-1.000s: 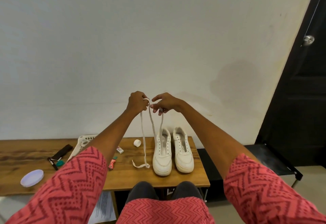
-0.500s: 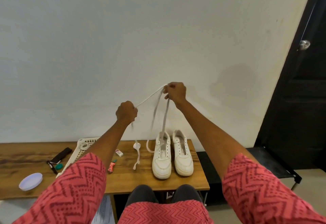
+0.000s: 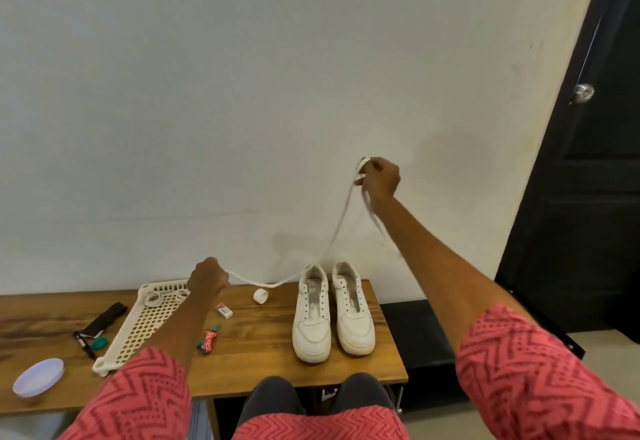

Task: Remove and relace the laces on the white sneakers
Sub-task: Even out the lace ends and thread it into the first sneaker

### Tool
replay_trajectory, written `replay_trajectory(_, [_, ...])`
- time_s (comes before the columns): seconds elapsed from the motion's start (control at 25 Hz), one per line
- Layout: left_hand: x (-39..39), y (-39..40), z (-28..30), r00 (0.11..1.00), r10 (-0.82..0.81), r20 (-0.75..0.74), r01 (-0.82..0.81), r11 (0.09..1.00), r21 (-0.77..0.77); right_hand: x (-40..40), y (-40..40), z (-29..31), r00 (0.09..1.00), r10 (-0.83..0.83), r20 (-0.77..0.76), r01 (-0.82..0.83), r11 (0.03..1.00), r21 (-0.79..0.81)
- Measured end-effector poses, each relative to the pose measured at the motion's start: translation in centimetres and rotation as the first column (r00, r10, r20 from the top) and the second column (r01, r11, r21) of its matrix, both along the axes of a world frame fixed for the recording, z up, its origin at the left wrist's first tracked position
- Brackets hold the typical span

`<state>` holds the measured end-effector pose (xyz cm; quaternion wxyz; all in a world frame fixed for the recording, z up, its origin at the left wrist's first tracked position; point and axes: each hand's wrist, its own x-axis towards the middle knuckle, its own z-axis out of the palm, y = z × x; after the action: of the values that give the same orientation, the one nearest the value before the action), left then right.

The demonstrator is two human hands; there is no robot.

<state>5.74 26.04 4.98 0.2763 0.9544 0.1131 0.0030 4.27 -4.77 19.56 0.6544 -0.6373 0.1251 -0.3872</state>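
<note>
Two white sneakers stand side by side on the wooden table [image 3: 270,363], the left sneaker [image 3: 311,318] and the right sneaker [image 3: 353,311], both with bare eyelets. A white lace [image 3: 332,235] hangs free in the air, clear of both shoes. My right hand [image 3: 379,178] is raised high against the wall and grips the lace's upper part, with a loop dangling below it. My left hand [image 3: 207,277] is low over the table's back edge and holds the lace's other end. The lace sags between the two hands, just behind the left sneaker's heel.
A white lattice tray [image 3: 145,325] lies left of the shoes, with a small white cap [image 3: 260,296], an eraser [image 3: 224,310], a small tube [image 3: 209,337], a black pen and case [image 3: 100,322] and a pale lid [image 3: 38,376] around it. A dark door [image 3: 595,162] stands at the right.
The hands were together above the shoes; the right hand has risen and gone right, the left has dropped to the left, drawing the lace out of the left sneaker.
</note>
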Motion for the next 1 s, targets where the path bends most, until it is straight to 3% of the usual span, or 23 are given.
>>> replay_trajectory(0.12, [0.4, -1.6, 1.7, 0.965, -0.194, -0.179, 0.228, 0.954, 0.196, 0.0, 4.1, -2.1, 0.980, 0.181, -0.077, -0.191, 0.969, -0.156])
replay_trajectory(0.2, [0.1, -3.0, 2.8, 0.844, -0.405, -0.351, 0.450, 0.892, 0.054, 0.4, 6.4, -3.3, 0.960, 0.248, -0.132, -0.276, 0.920, -0.278])
replay_trajectory(0.24, [-0.1, -3.9, 3.3, 0.806, -0.489, -0.334, 0.478, 0.870, -0.120, 0.7, 7.5, -3.8, 0.938, 0.290, -0.192, -0.340, 0.880, -0.331])
replay_trajectory(0.32, [-0.3, -5.6, 3.8, 0.853, -0.519, -0.055, 0.453, 0.788, -0.418, 1.2, 9.4, -5.0, 0.861, 0.380, -0.338, -0.497, 0.767, -0.405])
replay_trajectory(0.4, [0.1, -6.4, 3.9, 0.883, -0.432, 0.183, 0.462, 0.737, -0.492, 1.6, 10.5, -6.4, 0.804, 0.363, -0.471, -0.584, 0.635, -0.507])
replay_trajectory(0.48, [0.5, -6.6, 3.7, 0.882, -0.446, 0.151, 0.464, 0.767, -0.443, 2.0, 10.1, -7.9, 0.766, 0.308, -0.564, -0.622, 0.575, -0.531])
replay_trajectory(0.64, [0.7, -5.3, 2.6, 0.894, -0.443, -0.063, 0.328, 0.745, -0.581, 2.3, 5.9, -11.4, 0.628, 0.279, -0.727, -0.698, 0.614, -0.367])
replay_trajectory(0.72, [1.9, -3.9, 1.2, 0.948, -0.313, -0.047, 0.248, 0.826, -0.506, 2.1, 3.5, -13.5, 0.652, 0.195, -0.733, -0.647, 0.647, -0.404])
replay_trajectory(0.84, [3.1, -1.6, -1.6, 0.976, -0.217, -0.036, 0.214, 0.974, -0.070, 1.9, 1.0, -16.7, 0.702, 0.083, -0.708, -0.558, 0.682, -0.473])
replay_trajectory(1.0, [1.8, -3.0, -4.8, 0.952, -0.251, -0.177, 0.280, 0.946, 0.162, 0.4, 0.6, -18.9, 0.660, 0.179, -0.730, -0.558, 0.768, -0.315])
